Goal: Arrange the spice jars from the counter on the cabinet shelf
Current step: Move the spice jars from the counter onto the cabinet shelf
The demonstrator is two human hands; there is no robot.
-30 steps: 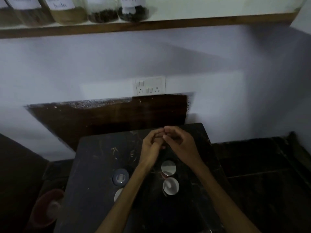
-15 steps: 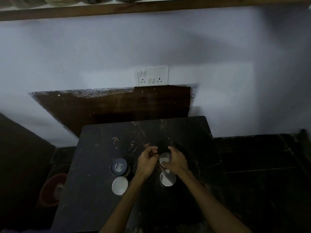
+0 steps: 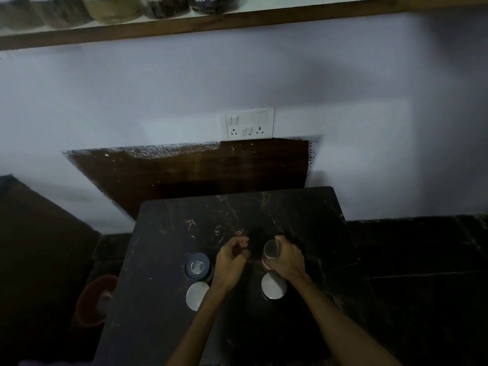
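Four jars are on the dark marble counter [image 3: 163,260] right now, and the big change from half a second ago is that the right hand [image 3: 286,258] has gone from just touching the far silver-lidded jar [image 3: 270,250] to properly wrapping around it, fingers curled round the body and the lid tipped a bit toward the left. Can't tell if it's actually off the counter yet. The left hand [image 3: 232,260] has drifted off to the side, loosely curled and holding nothing, just beside the blue-lidded jar [image 3: 198,266].

A second ago both hands were clasped together further back, so this looks like the start of the next pickup. The near right jar [image 3: 273,286] and near left jar [image 3: 196,295] sit untouched. Up top, the shelf [image 3: 237,21] already has a row of filled jars [image 3: 113,9] on its left part, with bare space to their right, so I'd guess that's where this one's headed.
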